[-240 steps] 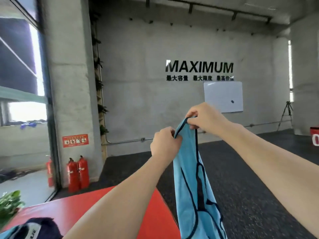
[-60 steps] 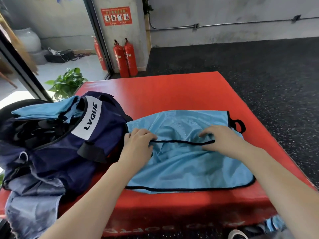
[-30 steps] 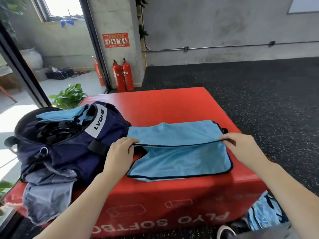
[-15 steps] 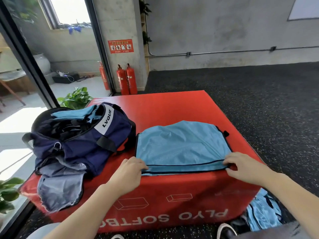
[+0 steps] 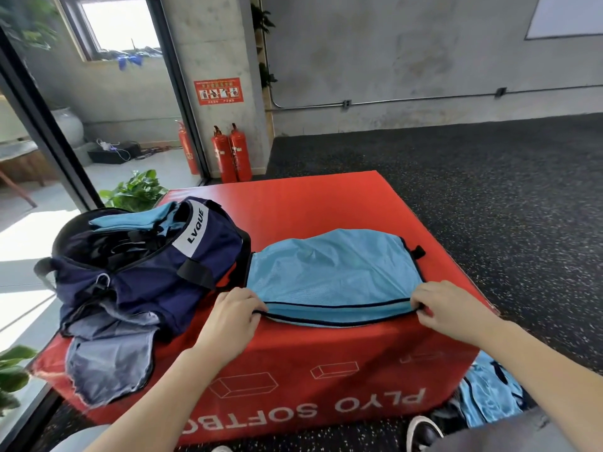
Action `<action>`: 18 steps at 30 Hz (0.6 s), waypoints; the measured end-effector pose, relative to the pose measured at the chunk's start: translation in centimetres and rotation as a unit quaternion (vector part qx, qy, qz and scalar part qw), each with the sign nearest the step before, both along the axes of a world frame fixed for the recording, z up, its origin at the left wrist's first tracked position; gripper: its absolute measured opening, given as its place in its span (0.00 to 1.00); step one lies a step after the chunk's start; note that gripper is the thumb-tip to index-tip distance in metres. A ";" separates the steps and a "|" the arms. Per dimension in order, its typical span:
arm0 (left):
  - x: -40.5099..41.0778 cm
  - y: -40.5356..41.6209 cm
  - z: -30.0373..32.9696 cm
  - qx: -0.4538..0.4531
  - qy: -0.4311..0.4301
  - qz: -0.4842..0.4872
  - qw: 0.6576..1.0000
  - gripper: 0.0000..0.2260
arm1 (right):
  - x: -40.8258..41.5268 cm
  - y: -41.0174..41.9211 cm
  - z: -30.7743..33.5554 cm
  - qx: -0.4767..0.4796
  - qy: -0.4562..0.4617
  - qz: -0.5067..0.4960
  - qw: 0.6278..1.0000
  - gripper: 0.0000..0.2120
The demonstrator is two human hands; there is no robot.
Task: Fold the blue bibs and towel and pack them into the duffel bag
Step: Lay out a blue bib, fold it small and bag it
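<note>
Two hands work the near edge of a light-blue mesh bib [image 5: 329,272], a thin, finely perforated fabric piped in black, which lies folded into a rough rectangle on the flat top of a red vinyl plyo box [image 5: 303,207] (its front face carries white lettering seen upside down). The left hand [image 5: 228,316] pinches the bib's near left corner, fingers curled over the black trim; the right hand [image 5: 447,308] pinches the near right corner likewise. Between them the piped edge runs taut and nearly straight, with a lower layer of blue showing just beneath it.

Half a second ago both hands lay flatter on that edge and the fold sat closer to the box's front; now the fingers have gathered the corners and the top layer looks smoother.

Just left of the bib, touching it, a navy duffel bag [image 5: 153,272] of soft woven cloth slumps open, a white label on its rim and another blue bib [image 5: 130,220] folded inside. A pale grey-blue towel [image 5: 107,363] with a frayed hem hangs from under the bag over the box's edge. More blue bibs [image 5: 489,393] lie crumpled on the speckled rubber floor [image 5: 489,190] at the right.
</note>
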State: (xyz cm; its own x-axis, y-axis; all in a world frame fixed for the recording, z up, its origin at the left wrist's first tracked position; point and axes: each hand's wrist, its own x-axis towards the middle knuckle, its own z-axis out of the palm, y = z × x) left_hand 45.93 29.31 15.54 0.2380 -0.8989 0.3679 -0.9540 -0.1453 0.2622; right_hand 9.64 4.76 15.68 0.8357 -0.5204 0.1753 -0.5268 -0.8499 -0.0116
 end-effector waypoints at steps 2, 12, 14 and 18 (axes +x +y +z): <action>0.0 -0.1 0.6 -0.041 0.049 0.006 0.998 0.12 | -0.1 -0.3 0.0 -0.038 -0.029 0.015 0.999 0.12; 0.7 -1.9 8.9 -0.128 0.049 0.035 0.990 0.11 | 0.0 -1.4 5.6 -0.031 -0.241 -0.020 0.970 0.12; 0.2 -2.5 12.6 -0.159 0.117 0.056 0.979 0.10 | 0.5 -0.8 9.1 0.039 -0.340 -0.064 0.938 0.10; -1.1 -3.0 21.8 -0.253 0.234 0.072 0.936 0.07 | 0.7 0.1 18.3 0.143 -0.460 -0.118 0.868 0.07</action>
State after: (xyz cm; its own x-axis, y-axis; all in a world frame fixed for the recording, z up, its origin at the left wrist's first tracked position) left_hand 44.85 26.28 37.33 0.5856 -0.5839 0.5623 -0.6971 -0.0087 0.7169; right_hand 10.34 4.84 33.98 0.2755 -0.7902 0.5475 -0.3410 -0.6128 -0.7129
